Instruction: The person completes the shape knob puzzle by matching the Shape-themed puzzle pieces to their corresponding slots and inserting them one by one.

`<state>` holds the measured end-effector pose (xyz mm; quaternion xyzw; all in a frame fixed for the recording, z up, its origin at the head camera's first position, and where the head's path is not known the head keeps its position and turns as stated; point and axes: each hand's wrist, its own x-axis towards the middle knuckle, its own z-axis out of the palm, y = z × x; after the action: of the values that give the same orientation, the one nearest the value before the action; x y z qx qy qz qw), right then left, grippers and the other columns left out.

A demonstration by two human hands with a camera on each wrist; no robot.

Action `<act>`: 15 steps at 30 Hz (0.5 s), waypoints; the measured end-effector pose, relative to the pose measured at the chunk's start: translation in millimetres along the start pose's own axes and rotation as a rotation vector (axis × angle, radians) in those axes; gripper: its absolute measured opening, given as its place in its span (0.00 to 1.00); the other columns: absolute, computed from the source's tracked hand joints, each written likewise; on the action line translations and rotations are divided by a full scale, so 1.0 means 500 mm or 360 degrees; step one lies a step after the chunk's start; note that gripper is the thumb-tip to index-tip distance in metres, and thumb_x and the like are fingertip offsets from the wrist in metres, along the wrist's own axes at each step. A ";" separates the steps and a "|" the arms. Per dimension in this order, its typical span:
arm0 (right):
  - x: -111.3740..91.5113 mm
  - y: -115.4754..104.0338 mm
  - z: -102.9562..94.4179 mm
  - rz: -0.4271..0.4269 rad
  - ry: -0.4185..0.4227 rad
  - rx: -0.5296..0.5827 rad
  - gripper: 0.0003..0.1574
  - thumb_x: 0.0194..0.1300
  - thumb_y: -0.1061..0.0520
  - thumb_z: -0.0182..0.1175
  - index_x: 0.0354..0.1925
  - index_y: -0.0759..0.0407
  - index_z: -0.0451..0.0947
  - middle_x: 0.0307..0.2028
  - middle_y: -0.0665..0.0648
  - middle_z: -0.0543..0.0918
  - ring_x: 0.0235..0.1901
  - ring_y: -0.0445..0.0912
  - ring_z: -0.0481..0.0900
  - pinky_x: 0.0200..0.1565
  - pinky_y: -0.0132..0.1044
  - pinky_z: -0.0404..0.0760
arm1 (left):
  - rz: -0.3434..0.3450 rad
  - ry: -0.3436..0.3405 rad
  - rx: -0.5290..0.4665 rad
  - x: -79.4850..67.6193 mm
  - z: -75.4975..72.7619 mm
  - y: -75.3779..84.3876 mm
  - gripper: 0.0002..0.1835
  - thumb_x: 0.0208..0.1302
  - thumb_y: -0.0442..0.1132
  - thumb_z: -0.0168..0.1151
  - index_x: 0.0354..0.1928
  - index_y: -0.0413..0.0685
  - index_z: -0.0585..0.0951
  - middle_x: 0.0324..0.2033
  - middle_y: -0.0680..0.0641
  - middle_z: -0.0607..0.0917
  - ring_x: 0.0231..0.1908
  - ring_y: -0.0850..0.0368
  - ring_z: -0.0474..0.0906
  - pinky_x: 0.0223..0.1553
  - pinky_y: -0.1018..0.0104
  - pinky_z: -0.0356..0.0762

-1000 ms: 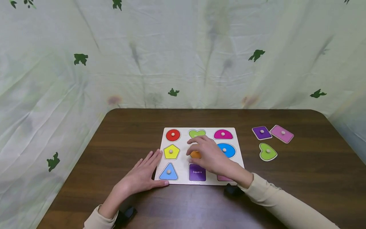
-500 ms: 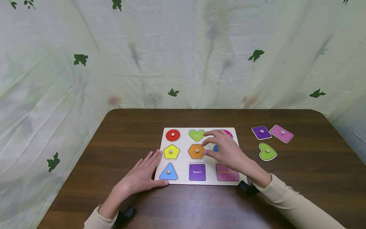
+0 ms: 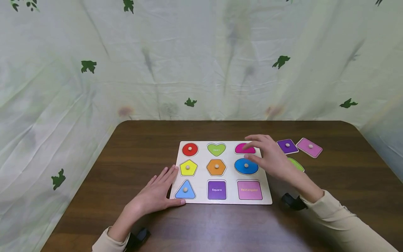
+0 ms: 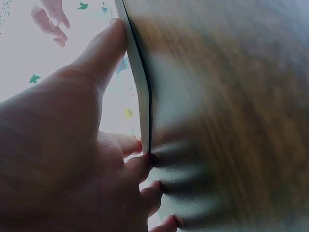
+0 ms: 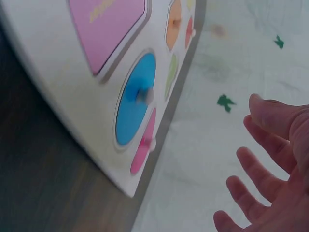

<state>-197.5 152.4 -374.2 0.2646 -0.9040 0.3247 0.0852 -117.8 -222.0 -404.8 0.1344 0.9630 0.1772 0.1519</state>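
Observation:
A white knob puzzle board [image 3: 200, 157] lies on the brown table. My left hand [image 3: 157, 193] rests at its left edge, fingers spread and thumb on the front corner; in the left wrist view that thumb [image 4: 104, 48] lies over the edge. My right hand [image 3: 272, 157] hovers over the right edge, fingers loosely bent and holding nothing, partly covering the magenta semicircle [image 3: 240, 148]. Knobbed pieces, among them a blue oval [image 3: 240, 169] and an orange hexagon [image 3: 212, 170], sit in the board. Printed words show in the heart [image 3: 216, 152], square [image 3: 217, 194] and rectangle [image 3: 249, 195] recesses.
Right of the board lie a purple square piece [image 3: 284, 147], a pink rectangle piece [image 3: 306, 148] and a green heart piece [image 3: 296, 164], the last mostly hidden behind my right hand. A pale curtain [image 3: 201, 70] with green leaf shapes hangs behind the table.
My right hand has moved right from over the orange hexagon to the board's right edge, uncovering the middle and covering part of the loose heart piece. The left hand stays put.

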 end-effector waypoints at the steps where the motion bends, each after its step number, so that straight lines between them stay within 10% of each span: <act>1: -0.002 0.006 -0.006 0.0005 0.0007 -0.0010 0.16 0.57 0.59 0.73 0.46 0.55 0.85 0.59 0.59 0.76 0.61 0.57 0.67 0.54 0.57 0.74 | 0.0003 0.0002 0.0001 0.000 0.000 0.000 0.61 0.51 0.73 0.63 0.78 0.49 0.50 0.77 0.46 0.50 0.75 0.43 0.42 0.69 0.37 0.45; 15: -0.026 0.090 -0.083 0.0057 0.0132 -0.0144 0.13 0.56 0.62 0.73 0.42 0.57 0.85 0.57 0.64 0.77 0.59 0.67 0.65 0.54 0.65 0.63 | 0.0015 0.0015 -0.0005 -0.002 0.001 0.000 0.60 0.52 0.72 0.64 0.78 0.48 0.50 0.77 0.46 0.51 0.75 0.43 0.42 0.69 0.37 0.45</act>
<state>-211.4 213.4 -370.6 0.2305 -0.9181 0.2957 0.1288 -116.9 -222.3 -405.1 0.1381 0.9628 0.1799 0.1468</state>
